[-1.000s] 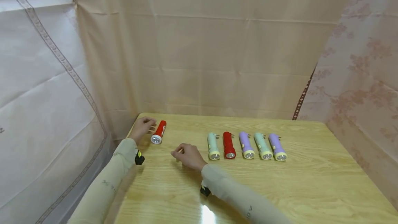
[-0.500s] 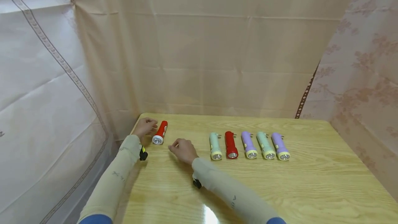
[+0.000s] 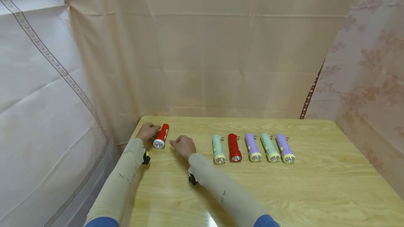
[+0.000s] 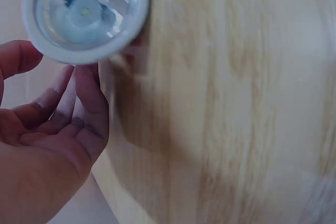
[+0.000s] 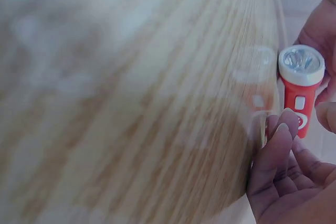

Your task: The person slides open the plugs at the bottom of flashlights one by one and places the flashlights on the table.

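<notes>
A red flashlight [image 3: 163, 133] with a white head lies near the table's back left corner, its lens toward me. My left hand [image 3: 149, 131] is at its left side, fingers loosely bent. In the left wrist view the thumb and fingertips of that hand [image 4: 58, 129] come right up to the white rim of the flashlight [image 4: 86, 11]. My right hand [image 3: 184, 146] hovers to the right of this flashlight, thumb and fingers loosely bent with nothing between them. From the right wrist, its fingertips overlap the lower body of the flashlight [image 5: 299, 90], whose white switch faces the right hand.
Right of the hands, several flashlights lie in a row: pale green [image 3: 217, 148], dark red [image 3: 234, 146], purple [image 3: 252, 145], another green [image 3: 269, 146] and another purple [image 3: 284, 146]. Prongs stick out at their back ends. Beyond the wooden table [image 3: 303, 192] hangs a beige curtain [image 3: 202, 62].
My right hand has moved left and slightly farther back, nearer the red and white flashlight. The left hand has come closer to its side. The row of flashlights lies as before.
</notes>
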`<state>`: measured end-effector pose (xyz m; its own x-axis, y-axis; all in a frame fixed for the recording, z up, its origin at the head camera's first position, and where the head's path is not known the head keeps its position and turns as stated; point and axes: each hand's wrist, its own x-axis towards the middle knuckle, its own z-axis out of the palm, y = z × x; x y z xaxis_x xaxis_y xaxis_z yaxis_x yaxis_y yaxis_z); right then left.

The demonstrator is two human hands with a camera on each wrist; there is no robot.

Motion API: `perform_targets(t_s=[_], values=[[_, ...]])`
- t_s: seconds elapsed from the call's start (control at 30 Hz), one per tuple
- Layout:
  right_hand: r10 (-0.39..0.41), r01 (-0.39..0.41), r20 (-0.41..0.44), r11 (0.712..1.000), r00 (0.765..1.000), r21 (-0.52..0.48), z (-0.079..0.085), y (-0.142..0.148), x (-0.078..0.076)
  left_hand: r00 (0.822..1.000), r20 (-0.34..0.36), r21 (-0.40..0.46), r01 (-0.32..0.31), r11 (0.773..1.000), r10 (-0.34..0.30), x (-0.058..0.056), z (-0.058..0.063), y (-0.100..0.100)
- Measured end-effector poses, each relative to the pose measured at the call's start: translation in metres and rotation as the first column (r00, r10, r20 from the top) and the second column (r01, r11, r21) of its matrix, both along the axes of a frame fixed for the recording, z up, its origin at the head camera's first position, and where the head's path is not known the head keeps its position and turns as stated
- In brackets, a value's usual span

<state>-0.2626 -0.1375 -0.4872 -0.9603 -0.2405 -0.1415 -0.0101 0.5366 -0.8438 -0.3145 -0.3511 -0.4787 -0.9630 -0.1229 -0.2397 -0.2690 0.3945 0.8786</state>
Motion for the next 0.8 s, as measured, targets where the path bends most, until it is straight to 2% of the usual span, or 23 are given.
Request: perform_targets(t_s=[0.2,0.3,0.6,0.67,0.8], values=[[0.008,-0.006,-0.026,0.997,1.0,0.078,0.001,-0.007,0.001,1.0,0.013,0.021,-0.028,0.999,0.027,0.002,-0.008,-0.002],[0.016,-0.011,-0.046,0.995,0.999,0.098,0.003,-0.01,0.002,1.0,0.021,0.006,-0.008,1.0,0.007,0.001,-0.007,-0.001],[0.053,-0.05,-0.035,0.994,0.998,0.094,0.002,-0.015,-0.003,0.998,0.036,-0.128,0.052,0.99,-0.048,-0.005,-0.001,0.008],[0.059,-0.056,-0.026,0.995,0.998,0.081,0.001,-0.016,-0.005,0.998,0.038,-0.153,0.048,0.987,-0.042,-0.005,0.0,0.01],[0.083,-0.083,-0.004,0.995,0.997,0.047,-0.003,-0.019,-0.008,0.999,0.045,-0.143,0.026,0.989,-0.02,-0.005,0.002,0.012]])
